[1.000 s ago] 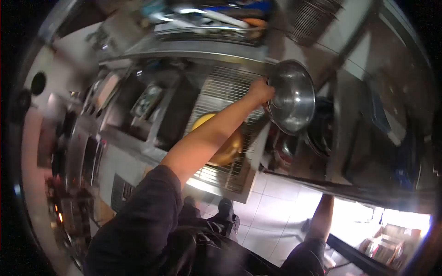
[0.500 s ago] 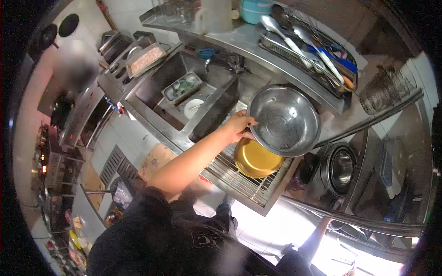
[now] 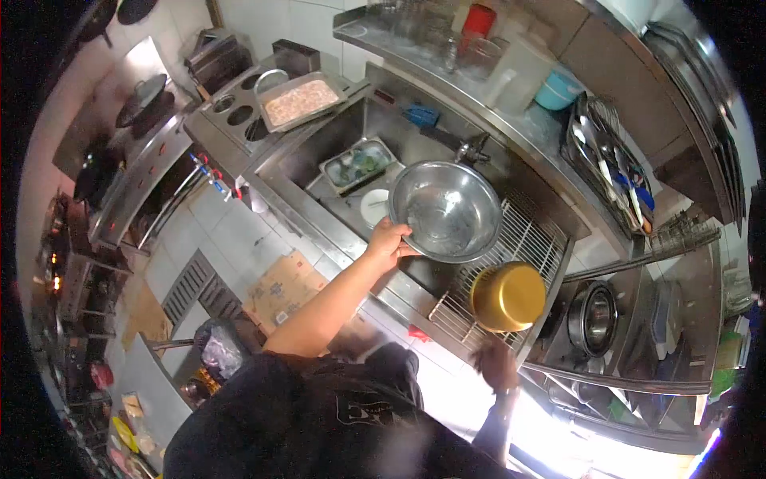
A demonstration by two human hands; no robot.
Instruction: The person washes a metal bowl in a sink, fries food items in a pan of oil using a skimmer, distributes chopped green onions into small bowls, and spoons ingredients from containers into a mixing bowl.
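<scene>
My left hand (image 3: pixel 388 243) is closed on the rim of a shiny steel mixing bowl (image 3: pixel 447 211), thumb inside, and holds it tilted over the sink. A gold-coloured pot (image 3: pixel 511 297) rests upside down on the wire drying rack (image 3: pixel 523 239) to the right. Just below that pot is my right hand (image 3: pixel 496 366), dark and smeared, so its fingers cannot be made out. In the left basin, a metal tray with green bits (image 3: pixel 359 165) lies beside a white round dish (image 3: pixel 373 206), which the bowl partly covers.
A blue sponge (image 3: pixel 421 115) and a tap (image 3: pixel 471 149) are at the sink's back. A tray of pinkish food (image 3: pixel 301 101) stands at upper left. Utensils fill a tray (image 3: pixel 610 172) on the shelf at right. Nested steel bowls (image 3: pixel 594 318) sit lower right.
My left hand has carried the steel bowl leftward, from above the gold pot to over the sink. My right hand has come up from the lower right to near the pot. The view has turned.
</scene>
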